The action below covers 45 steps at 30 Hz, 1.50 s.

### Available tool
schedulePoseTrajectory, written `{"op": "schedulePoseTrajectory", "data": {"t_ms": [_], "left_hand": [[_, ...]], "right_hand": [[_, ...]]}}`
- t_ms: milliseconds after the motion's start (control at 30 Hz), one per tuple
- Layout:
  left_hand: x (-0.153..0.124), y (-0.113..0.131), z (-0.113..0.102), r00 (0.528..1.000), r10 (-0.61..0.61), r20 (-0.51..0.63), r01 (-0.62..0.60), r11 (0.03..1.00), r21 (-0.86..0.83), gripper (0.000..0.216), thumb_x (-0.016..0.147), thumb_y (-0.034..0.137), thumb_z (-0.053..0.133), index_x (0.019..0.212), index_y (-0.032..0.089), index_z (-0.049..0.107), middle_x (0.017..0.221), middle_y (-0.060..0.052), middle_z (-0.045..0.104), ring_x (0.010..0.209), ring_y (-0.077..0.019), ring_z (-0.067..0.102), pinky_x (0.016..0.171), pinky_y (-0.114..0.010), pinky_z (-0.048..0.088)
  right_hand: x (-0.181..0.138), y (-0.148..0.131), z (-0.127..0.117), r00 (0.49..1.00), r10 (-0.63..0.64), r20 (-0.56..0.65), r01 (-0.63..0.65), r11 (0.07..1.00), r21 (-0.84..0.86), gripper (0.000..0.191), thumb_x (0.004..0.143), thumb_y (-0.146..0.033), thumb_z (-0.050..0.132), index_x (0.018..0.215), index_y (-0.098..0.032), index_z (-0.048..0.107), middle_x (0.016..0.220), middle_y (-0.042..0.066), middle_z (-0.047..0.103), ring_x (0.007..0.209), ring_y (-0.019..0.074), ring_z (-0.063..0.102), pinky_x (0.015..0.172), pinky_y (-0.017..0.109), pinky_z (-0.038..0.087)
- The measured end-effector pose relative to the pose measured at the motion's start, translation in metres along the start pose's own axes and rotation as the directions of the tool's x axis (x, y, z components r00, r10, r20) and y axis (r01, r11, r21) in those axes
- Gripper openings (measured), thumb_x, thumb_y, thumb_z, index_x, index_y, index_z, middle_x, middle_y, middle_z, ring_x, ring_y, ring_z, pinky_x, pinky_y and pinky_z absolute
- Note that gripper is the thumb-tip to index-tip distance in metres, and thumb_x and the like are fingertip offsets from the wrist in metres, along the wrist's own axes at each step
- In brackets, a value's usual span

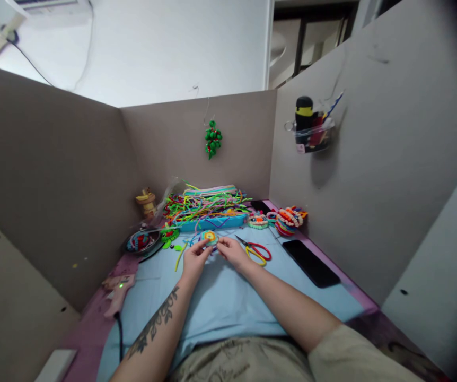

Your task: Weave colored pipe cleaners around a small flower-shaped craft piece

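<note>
Between my two hands is a small round piece of coiled pipe cleaner (209, 237), with rings of orange, yellow and teal. My left hand (195, 258) pinches it at the lower left side. The fingers of my right hand (232, 251) are closed at its right edge; the exact grip is too small to make out. Just right of that hand lie scissors (261, 252) with one red and one yellow handle, their blades pointing away to the left. Loose pipe cleaner pieces (179, 257) lie left of my left hand, on the light blue cloth (228, 302).
Behind my hands, a blue tray (216, 223) overflows with pipe cleaners (208, 204). A black phone (311, 263) rests at right, near finished colourful pieces (288, 218). A pink glue gun (120, 292) and a dark bowl (155, 245) are at left. Grey panels (165, 143) enclose the table.
</note>
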<state>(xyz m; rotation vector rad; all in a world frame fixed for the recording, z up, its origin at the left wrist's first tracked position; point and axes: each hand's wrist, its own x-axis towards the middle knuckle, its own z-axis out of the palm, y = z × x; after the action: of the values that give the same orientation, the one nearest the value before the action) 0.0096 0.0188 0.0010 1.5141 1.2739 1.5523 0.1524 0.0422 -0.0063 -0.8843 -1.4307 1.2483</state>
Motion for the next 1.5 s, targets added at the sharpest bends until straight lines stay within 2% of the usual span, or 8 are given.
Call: {"op": "schedulePoseTrajectory", "data": {"t_ms": [167,333,500,700,900,1100,1333,1500], "left_hand": [[0.000,0.001,0.000,0.999,-0.005,-0.043,0.006,1.000,0.008,0.040,0.061,0.037,0.071,0.093,0.013,0.070,0.049,0.003,0.051,0.045,-0.0084,0.042,0.046,-0.022,0.036],[0.000,0.003,0.000,0.997,0.001,-0.082,-0.001,1.000,-0.006,0.039,0.060,0.037,0.073,0.091,0.013,0.071,0.050,0.003,0.053,0.045,-0.0092,0.044,0.046,-0.022,0.037],[-0.003,-0.001,0.000,0.993,0.105,-0.047,-0.103,0.993,0.050,0.029,0.065,0.035,0.070,0.088,0.017,0.072,0.057,0.001,0.059,0.046,-0.0091,0.045,0.048,-0.022,0.040],[-0.005,-0.009,0.000,0.972,0.232,0.023,-0.233,0.961,0.150,0.023,0.070,0.033,0.066,0.089,0.021,0.072,0.073,-0.004,0.069,0.054,-0.0123,0.053,0.055,-0.025,0.044],[-0.007,-0.008,0.000,0.949,0.302,0.087,-0.314,0.929,0.195,0.020,0.073,0.032,0.064,0.088,0.023,0.072,0.079,-0.006,0.071,0.062,-0.0160,0.059,0.061,-0.027,0.046],[-0.009,-0.004,0.000,0.958,0.259,0.124,-0.276,0.948,0.156,0.019,0.071,0.033,0.065,0.085,0.024,0.073,0.081,-0.006,0.071,0.068,-0.0191,0.061,0.067,-0.030,0.047],[-0.006,-0.004,0.003,0.985,0.163,0.058,-0.169,0.978,0.121,0.026,0.066,0.033,0.068,0.087,0.018,0.072,0.059,-0.001,0.063,0.049,-0.0113,0.049,0.051,-0.024,0.040],[-0.003,-0.003,0.004,0.998,-0.023,0.064,0.023,1.000,0.004,0.038,0.060,0.037,0.072,0.088,0.012,0.071,0.047,0.003,0.052,0.043,-0.0082,0.041,0.044,-0.021,0.033]], "right_hand": [[0.001,0.000,0.000,0.993,-0.007,-0.117,0.006,1.000,-0.006,0.012,0.068,-0.028,0.053,0.073,-0.017,0.052,0.054,-0.006,0.051,0.044,0.0078,0.040,0.044,0.020,0.030],[0.000,-0.004,-0.003,0.982,-0.039,-0.186,0.030,0.998,-0.049,0.015,0.066,-0.031,0.057,0.062,-0.017,0.053,0.047,-0.007,0.043,0.046,0.0083,0.039,0.046,0.021,0.029],[-0.002,-0.004,-0.001,0.982,0.168,-0.090,-0.159,0.982,0.101,0.021,0.065,-0.034,0.060,0.058,-0.017,0.050,0.041,-0.008,0.038,0.037,0.0054,0.031,0.037,0.018,0.020],[-0.001,-0.008,-0.007,0.903,0.426,0.056,-0.422,0.855,0.300,0.014,0.062,-0.020,0.060,0.061,-0.016,0.047,0.045,-0.007,0.042,0.034,0.0027,0.033,0.032,0.014,0.014],[0.002,-0.011,-0.016,0.834,0.528,0.160,-0.550,0.774,0.314,0.015,0.067,-0.011,0.053,0.060,-0.016,0.042,0.042,-0.008,0.036,0.032,0.0017,0.030,0.031,0.012,0.012],[0.005,-0.011,-0.022,0.771,0.585,0.253,-0.637,0.715,0.287,0.012,0.070,-0.009,0.048,0.061,-0.015,0.042,0.045,-0.007,0.039,0.032,0.0016,0.028,0.031,0.011,0.012],[0.003,-0.011,-0.018,0.865,0.470,0.177,-0.503,0.807,0.310,0.018,0.064,-0.011,0.055,0.057,-0.017,0.040,0.042,-0.010,0.034,0.034,0.0013,0.026,0.033,0.013,0.011],[0.002,-0.011,-0.016,0.965,0.252,0.073,-0.259,0.960,0.108,0.017,0.063,-0.023,0.059,0.053,-0.017,0.046,0.037,-0.009,0.033,0.033,0.0036,0.024,0.035,0.019,0.012]]}}
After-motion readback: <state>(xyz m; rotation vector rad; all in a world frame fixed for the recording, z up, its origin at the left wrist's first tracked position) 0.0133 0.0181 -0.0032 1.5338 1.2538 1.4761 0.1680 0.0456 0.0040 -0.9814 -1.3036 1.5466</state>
